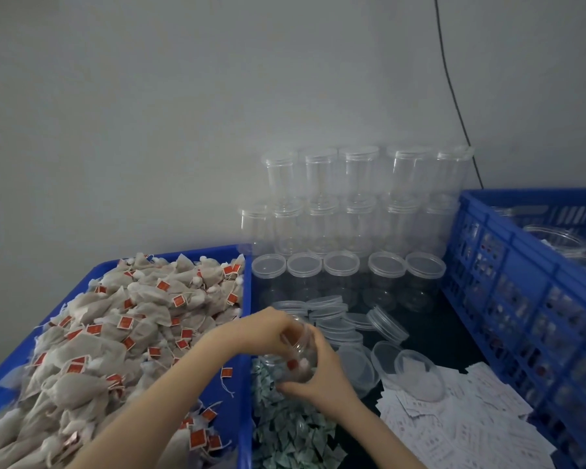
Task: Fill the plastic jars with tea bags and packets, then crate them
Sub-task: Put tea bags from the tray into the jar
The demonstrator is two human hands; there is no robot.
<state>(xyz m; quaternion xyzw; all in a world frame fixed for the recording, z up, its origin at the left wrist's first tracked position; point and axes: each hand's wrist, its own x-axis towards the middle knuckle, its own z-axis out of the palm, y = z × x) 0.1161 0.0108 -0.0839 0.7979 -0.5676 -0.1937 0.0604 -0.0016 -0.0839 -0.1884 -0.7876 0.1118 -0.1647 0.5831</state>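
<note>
**Two hands hold a clear jar**

The right hand [322, 374] wraps round a clear plastic jar [296, 353] from below, above the little green packets [291, 431]. The left hand [261, 328] curls over the jar's mouth. Soft tea bags [115, 319] fill the blue tray [244, 367]. Behind, shiny round empty jars [349, 214] stand stacked. The blue crate [508, 272] sits right.

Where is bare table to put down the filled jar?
One dark bare patch lies between the loose lids, the standing jars and the crate. Nearer, paper slips and green packets cover the table.
</note>
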